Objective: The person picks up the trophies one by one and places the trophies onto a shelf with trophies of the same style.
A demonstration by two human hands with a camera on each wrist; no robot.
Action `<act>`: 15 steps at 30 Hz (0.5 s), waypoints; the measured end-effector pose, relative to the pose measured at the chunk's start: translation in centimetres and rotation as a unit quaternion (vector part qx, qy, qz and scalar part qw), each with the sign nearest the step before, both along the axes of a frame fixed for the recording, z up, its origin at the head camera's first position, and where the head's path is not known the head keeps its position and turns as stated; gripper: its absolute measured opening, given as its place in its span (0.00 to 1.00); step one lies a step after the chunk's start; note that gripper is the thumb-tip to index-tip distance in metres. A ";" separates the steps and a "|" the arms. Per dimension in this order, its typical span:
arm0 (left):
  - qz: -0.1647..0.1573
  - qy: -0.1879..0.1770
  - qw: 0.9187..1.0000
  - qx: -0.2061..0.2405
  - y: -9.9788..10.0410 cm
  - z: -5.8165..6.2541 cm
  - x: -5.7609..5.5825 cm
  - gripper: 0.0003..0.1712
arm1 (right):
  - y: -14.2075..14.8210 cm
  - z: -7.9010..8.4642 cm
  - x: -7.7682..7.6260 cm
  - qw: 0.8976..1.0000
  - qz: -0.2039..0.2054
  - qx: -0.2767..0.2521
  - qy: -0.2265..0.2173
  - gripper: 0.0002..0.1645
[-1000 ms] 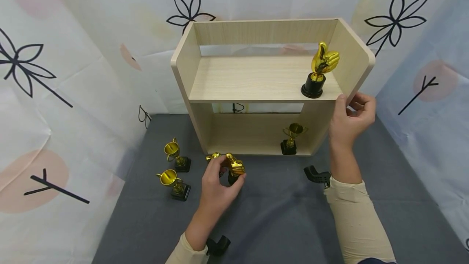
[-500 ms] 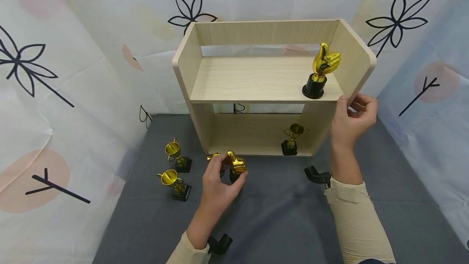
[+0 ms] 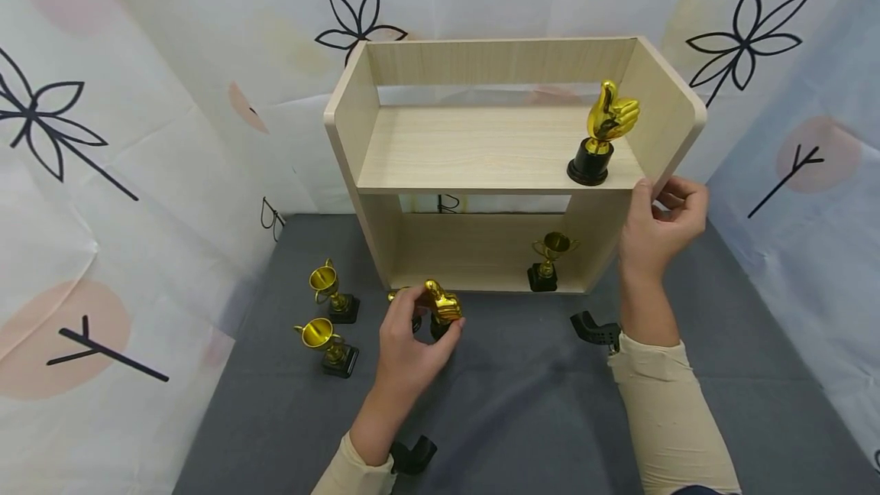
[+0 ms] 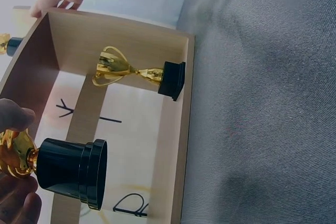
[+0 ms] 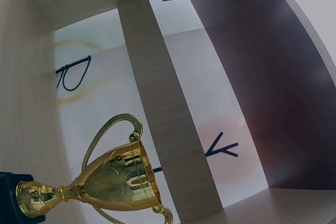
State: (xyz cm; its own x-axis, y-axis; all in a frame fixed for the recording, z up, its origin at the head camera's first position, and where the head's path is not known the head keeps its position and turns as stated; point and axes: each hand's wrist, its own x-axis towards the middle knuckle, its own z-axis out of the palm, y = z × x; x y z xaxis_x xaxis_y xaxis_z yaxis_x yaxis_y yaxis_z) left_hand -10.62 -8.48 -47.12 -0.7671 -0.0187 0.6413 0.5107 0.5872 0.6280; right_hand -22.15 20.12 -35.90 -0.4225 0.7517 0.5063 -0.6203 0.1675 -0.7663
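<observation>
My left hand (image 3: 412,346) pinches the gold part of a thumbs-up trophy (image 3: 444,305) in front of the shelf. In the left wrist view its round black base (image 4: 71,169) shows below the fingers. Behind that hand another gold-topped piece (image 3: 393,296) is mostly hidden. My right hand (image 3: 663,220) grips the right side panel of the two-tier wooden shelf (image 3: 474,147) near the middle board. A second thumbs-up trophy (image 3: 605,128) stands at the right on the upper tier. On the lower tier, also to the right, stands a gold cup trophy (image 3: 548,258), seen closely in the right wrist view.
Two more gold cup trophies, one farther back (image 3: 330,289) and one nearer (image 3: 326,342), are on the grey cloth (image 3: 522,403) left of the shelf. Patterned white fabric (image 3: 172,136) hangs behind and at both sides.
The thumbs-up trophy in my left hand has risen very slightly. My right hand keeps its grip on the shelf's side, and the other trophies stay put.
</observation>
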 end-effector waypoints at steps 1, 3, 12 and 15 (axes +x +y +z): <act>-0.001 0.001 1.000 0.002 0.0 0.0 0.0 0.36 | 0.0 0.0 0.0 1.000 -0.001 -0.001 -0.001 0.05; -0.004 0.003 1.000 0.006 0.1 0.1 0.0 0.36 | 0.0 0.1 0.0 1.000 0.001 -0.001 0.000 0.05; -0.007 0.001 1.000 0.021 0.0 0.5 -0.2 0.35 | 0.0 0.2 0.3 1.000 0.002 0.007 0.002 0.06; -0.007 0.003 1.000 0.024 -0.1 0.6 -0.4 0.35 | 0.0 0.2 0.3 1.000 0.003 0.006 0.001 0.05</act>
